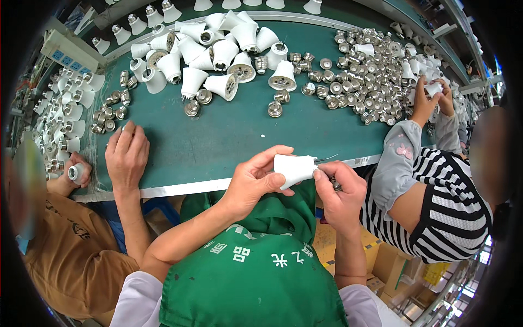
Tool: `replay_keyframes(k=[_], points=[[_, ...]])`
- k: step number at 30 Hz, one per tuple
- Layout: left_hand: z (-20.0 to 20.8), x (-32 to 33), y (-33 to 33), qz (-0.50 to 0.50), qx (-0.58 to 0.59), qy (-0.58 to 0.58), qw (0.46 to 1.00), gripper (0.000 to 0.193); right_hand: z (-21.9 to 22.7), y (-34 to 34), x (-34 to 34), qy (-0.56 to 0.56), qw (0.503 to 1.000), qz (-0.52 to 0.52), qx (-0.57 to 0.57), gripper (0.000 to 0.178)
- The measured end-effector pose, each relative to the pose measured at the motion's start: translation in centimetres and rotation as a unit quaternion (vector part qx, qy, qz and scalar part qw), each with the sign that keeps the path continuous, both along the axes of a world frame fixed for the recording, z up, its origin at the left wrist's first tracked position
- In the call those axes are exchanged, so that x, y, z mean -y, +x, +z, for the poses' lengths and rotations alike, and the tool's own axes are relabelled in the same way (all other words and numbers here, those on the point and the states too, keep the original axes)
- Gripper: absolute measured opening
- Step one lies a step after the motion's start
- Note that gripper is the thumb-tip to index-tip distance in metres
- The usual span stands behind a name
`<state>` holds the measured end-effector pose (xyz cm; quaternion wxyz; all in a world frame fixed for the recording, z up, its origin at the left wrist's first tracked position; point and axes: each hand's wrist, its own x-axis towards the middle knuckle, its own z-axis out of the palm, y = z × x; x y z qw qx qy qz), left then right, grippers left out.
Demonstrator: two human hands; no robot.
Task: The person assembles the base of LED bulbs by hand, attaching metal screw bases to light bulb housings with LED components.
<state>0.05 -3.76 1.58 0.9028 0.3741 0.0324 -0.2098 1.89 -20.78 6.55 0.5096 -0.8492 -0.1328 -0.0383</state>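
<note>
Landmark: green worktable. White bulb housing: at near edge of worktable, lying nearly horizontal, narrow end toward right. Left hand: fingers and thumb gripping wide end of housing. Right hand: fingertips at narrow end, near thin wires; metal screw cap held in curled fingers. Pile of white housings: far side of worktable. Heap of metal caps: far right of worktable. 2 co-workers: 1 left of worktable, 1 right, each holding 1 white part.
</note>
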Motion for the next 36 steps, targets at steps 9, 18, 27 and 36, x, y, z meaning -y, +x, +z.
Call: replay_keyframes(k=[9,18,27,36], points=[[0.7,0.2,0.6,0.023,0.075,0.033,0.996,0.052,-0.2,0.3,1.0,0.199,0.959,-0.002,-0.202,0.004],[0.4,0.5,0.9,0.035,0.079,0.028,0.996,0.047,-0.5,1.0,2.3,0.192,0.963,0.036,-0.186,0.01],[2.2,-0.5,1.4,0.197,0.312,0.252,0.895,0.047,-1.8,1.9,0.4,0.112,0.989,-0.091,-0.029,0.043],[4.3,0.6,3.1,0.232,0.497,0.43,0.717,0.046,-2.7,2.5,0.0,-0.075,0.979,-0.102,0.163,0.037]])
